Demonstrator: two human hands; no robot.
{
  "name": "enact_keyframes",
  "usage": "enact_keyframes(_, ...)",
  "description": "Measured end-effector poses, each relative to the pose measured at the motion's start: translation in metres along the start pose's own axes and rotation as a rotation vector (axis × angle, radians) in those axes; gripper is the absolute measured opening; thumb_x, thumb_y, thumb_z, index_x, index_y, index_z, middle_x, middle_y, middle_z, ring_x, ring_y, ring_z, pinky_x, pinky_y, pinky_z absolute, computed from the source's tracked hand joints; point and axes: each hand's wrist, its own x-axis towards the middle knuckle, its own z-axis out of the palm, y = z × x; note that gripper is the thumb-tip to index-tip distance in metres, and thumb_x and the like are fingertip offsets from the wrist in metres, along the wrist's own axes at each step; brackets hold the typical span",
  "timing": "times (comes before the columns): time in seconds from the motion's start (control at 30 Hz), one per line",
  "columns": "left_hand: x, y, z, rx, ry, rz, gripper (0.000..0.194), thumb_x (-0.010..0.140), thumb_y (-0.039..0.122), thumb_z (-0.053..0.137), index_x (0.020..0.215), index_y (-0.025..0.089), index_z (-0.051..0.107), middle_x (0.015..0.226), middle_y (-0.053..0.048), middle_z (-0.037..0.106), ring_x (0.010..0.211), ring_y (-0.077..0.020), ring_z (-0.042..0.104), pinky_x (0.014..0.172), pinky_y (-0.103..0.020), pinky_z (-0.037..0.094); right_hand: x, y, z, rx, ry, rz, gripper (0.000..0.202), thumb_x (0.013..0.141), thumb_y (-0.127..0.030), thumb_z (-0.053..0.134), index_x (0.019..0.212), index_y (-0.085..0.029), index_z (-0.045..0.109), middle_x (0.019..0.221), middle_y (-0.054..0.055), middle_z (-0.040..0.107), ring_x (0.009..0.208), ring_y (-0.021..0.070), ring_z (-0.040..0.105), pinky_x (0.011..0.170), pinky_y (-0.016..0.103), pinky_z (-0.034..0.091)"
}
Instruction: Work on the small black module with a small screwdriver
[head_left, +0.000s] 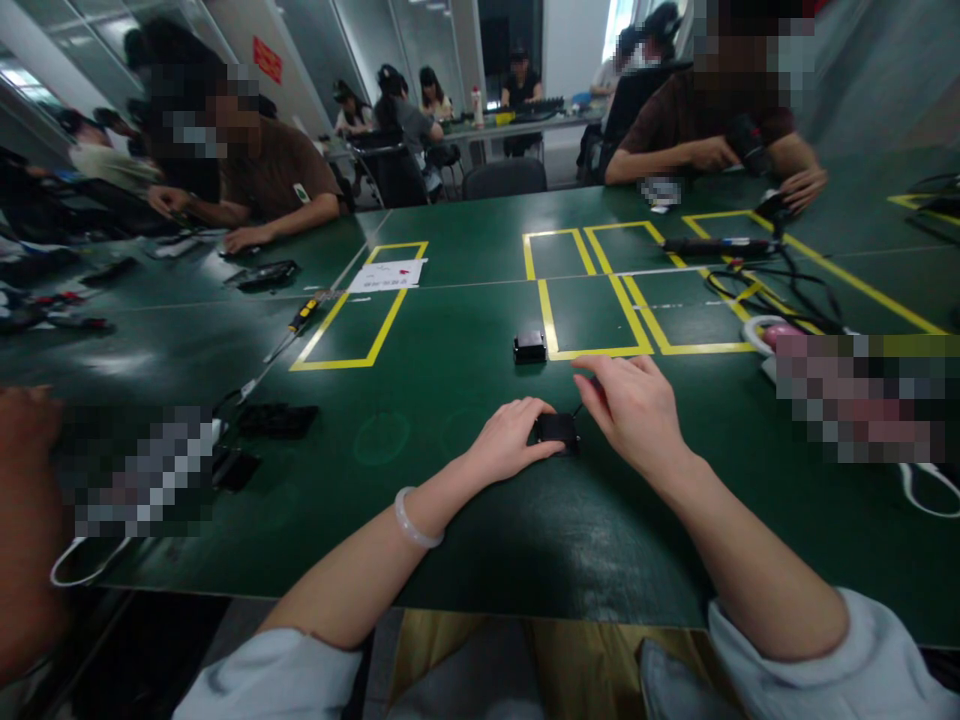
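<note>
Our left hand (512, 438) grips a black block (558, 429), our right hand (637, 405) a thin dark piece (577, 409); slack bracing could let the block twist.

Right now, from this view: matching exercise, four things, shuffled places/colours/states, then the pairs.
Things:
1. left hand
2. right hand
3. paper sheet
4. bracelet

Descriptions:
A. white, lying across yellow tape
B. pale, ring-shaped
C. gripping the black block
D. just right of that block

Pairs: 1-C, 2-D, 3-A, 4-B
</note>
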Motion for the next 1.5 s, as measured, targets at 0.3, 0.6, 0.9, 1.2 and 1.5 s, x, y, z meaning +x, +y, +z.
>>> enact_keyframes(0.3, -0.0003, -0.0002, 0.0002, 0.003, -0.001, -0.005, 0.038, 0.085, 0.047, 0.061, 0.109, 0.02, 0.052, 0.104, -0.006, 0.059, 0.098, -0.0242, 0.056, 0.086, -0.038, 0.045, -0.0001, -0.0003, 0.0002, 0.036, -0.034, 0.009, 0.021, 0.094, -0.026, 0.044, 0.108, -0.017, 0.057, 0.091, 0.005, 0.069, 0.08, 0.018, 0.062, 0.074, 0.031, 0.036)
enact_keyframes(0.6, 0.0003, 0.0, 0.0001, -0.001, -0.007, -0.008, 0.038, 0.085, 0.047, 0.061, 0.109, 0.019, 0.052, 0.104, -0.006, 0.059, 0.097, -0.0236, 0.056, 0.085, -0.037, 0.045, -0.0002, -0.0001, -0.0004, 0.041, -0.031, 0.008, 0.019, 0.094, -0.031, 0.046, 0.094, -0.018, 0.06, 0.078, 0.002, 0.067, 0.071, 0.0158, 0.059, 0.072, 0.03, 0.034)
enact_keyframes(0.9, 0.0001, -0.0003, 0.0006, 0.001, -0.002, -0.003, 0.038, 0.085, 0.046, 0.062, 0.11, 0.019, 0.051, 0.104, -0.005, 0.059, 0.097, -0.0233, 0.056, 0.085, -0.036, 0.045, -0.0008, 0.0001, 0.0014, 0.042, 0.004, 0.013, 0.018, 0.094, -0.025, 0.045, 0.104, -0.017, 0.057, 0.079, 0.003, 0.066, 0.07, 0.0156, 0.059, 0.072, 0.029, 0.036)
enact_keyframes(1.2, -0.0002, 0.0005, -0.0003, -0.005, -0.001, -0.01, 0.038, 0.085, 0.047, 0.061, 0.11, 0.019, 0.051, 0.103, -0.006, 0.059, 0.097, -0.0237, 0.057, 0.086, -0.037, 0.045, -0.0004, 0.0011, 0.0013, 0.062, 0.001, 0.009, 0.018, 0.094, -0.025, 0.045, 0.103, -0.017, 0.058, 0.086, 0.005, 0.069, 0.075, 0.0168, 0.061, 0.073, 0.031, 0.037)
enact_keyframes(1.5, -0.0004, -0.0004, 0.0011, 0.002, 0.007, -0.009, 0.039, 0.085, 0.047, 0.061, 0.109, 0.019, 0.052, 0.103, -0.006, 0.059, 0.097, -0.0237, 0.057, 0.086, -0.038, 0.045, 0.0002, -0.0011, -0.0011, 0.073, -0.009, -0.007, 0.019, 0.093, -0.023, 0.044, 0.103, -0.018, 0.06, 0.09, 0.004, 0.069, 0.082, 0.0169, 0.061, 0.075, 0.031, 0.035)
